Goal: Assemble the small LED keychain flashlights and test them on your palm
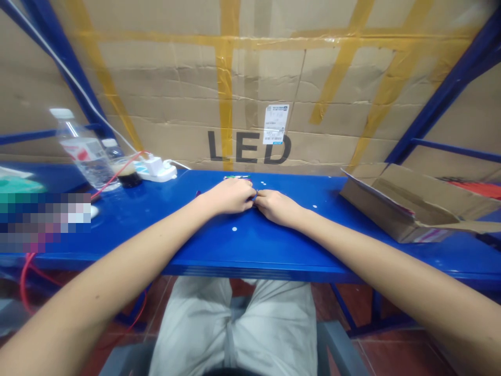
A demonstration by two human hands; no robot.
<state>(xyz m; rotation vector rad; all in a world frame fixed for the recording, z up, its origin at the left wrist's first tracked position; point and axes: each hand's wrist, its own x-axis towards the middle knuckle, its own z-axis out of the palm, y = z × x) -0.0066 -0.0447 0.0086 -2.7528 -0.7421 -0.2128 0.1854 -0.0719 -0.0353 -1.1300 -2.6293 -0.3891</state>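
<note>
Both my hands rest on the blue table, fingertips meeting at its middle. My left hand is curled, its fingers pinched together toward the right. My right hand is curled too, fingers pinched toward the left, touching the left hand's tips. What they pinch between them is too small to make out. Just beyond the hands lies a small bundle of thin coloured pieces. A few small white dots are scattered on the tabletop near the hands.
An open cardboard box sits at the right. At the left stand a clear water bottle, a small dark bottle and a white power strip with a red cable. A taped cardboard wall marked LED closes the back.
</note>
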